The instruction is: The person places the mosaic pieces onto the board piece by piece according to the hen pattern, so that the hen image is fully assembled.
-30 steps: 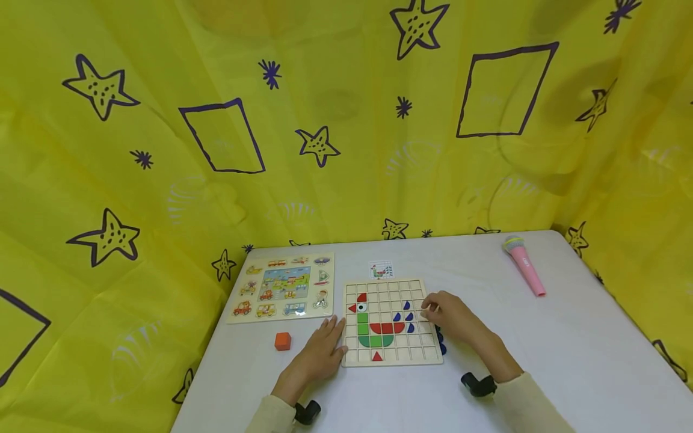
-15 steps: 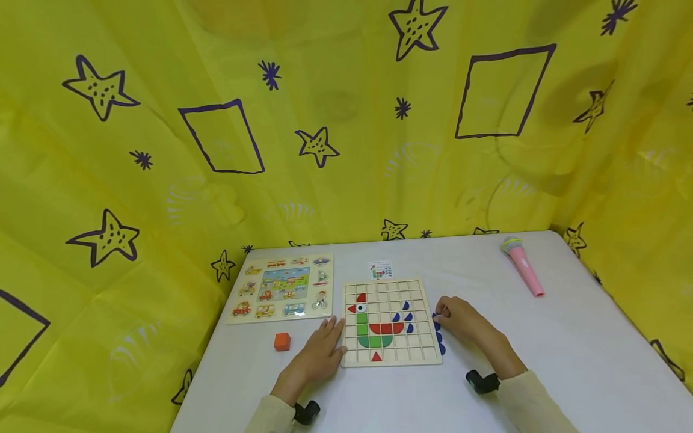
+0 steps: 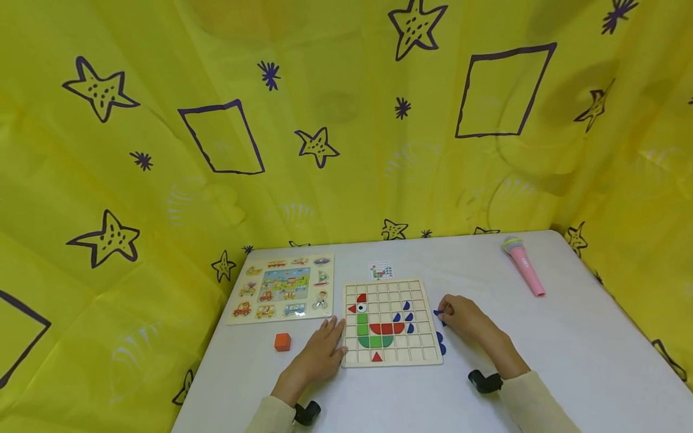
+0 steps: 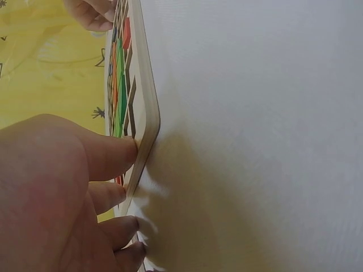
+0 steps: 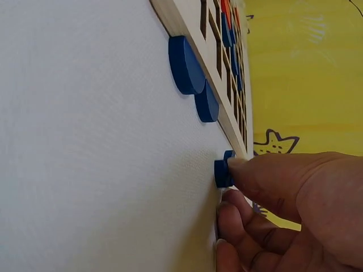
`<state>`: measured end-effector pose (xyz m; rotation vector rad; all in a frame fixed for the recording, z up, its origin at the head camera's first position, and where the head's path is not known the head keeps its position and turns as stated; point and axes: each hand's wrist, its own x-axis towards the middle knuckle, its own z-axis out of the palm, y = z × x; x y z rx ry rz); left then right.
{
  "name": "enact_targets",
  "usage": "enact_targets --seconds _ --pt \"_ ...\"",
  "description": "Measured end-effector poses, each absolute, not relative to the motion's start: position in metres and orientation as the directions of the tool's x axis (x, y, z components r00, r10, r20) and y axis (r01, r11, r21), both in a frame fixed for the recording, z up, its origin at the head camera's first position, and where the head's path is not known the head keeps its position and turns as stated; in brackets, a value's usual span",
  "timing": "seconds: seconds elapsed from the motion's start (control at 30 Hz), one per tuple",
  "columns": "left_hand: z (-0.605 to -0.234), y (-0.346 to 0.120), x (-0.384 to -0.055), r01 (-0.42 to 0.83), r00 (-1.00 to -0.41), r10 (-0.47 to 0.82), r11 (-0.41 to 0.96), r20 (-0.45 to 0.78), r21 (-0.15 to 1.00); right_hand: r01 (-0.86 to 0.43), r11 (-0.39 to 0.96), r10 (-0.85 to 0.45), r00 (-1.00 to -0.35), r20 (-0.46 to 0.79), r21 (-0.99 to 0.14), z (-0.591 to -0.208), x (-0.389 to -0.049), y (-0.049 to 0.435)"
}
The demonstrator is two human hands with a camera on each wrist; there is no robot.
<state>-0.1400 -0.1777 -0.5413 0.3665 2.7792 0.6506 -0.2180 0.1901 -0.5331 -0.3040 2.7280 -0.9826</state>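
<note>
A wooden grid board (image 3: pixel 419 355) lies on the white table, with red, green and blue pieces set in it as a bird shape. My left hand (image 3: pixel 320 353) rests at the board's left edge, its thumb and fingertips touching the rim (image 4: pixel 148 107). Just off the board's right side, my right hand (image 3: pixel 462 317) pinches at a blue half-circle piece (image 5: pixel 220 173) between thumb and fingers. A second blue piece (image 5: pixel 228 154) shows close against the thumb; whether it is held too is unclear. Two more blue half-circles (image 5: pixel 186 65) lie along the board's right edge.
Behind the board is a small picture card (image 3: pixel 381 269) of the bird. A vehicle picture puzzle (image 3: pixel 233 317) lies at the back left, with an orange cube (image 3: pixel 283 341) in front of it. At the back right rests a pink toy microphone (image 3: pixel 526 269).
My right hand has come off the board's right part to the blue half-circles beside it. The upper blue pieces have shifted away from the row. The left hand has stayed put.
</note>
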Motion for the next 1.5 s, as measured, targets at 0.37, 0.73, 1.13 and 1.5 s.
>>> enact_targets --seconds 0.37,0.73,1.13,1.5 --pt "-0.539 -0.177 -0.139 0.178 -0.936 0.295 0.868 -0.193 0.464 -0.150 0.766 -0.262 -0.961 -0.090 -0.625 -0.539 -0.227 0.190" --pt "-0.540 -0.176 -0.139 0.184 -0.934 0.300 0.869 -0.193 0.460 -0.130 0.814 -0.216 -0.973 -0.087 -0.567 -0.538 -0.232 0.185" --pt "-0.537 -0.176 -0.139 0.188 -0.933 0.303 0.869 -0.192 0.458 -0.094 0.818 -0.185 -0.977 -0.106 -0.568 -0.532 -0.231 0.180" --pt "-0.537 -0.176 -0.139 0.191 -0.933 0.306 0.867 -0.190 0.461 -0.079 0.824 -0.155 -0.984 -0.089 -0.561 -0.525 -0.236 0.160"
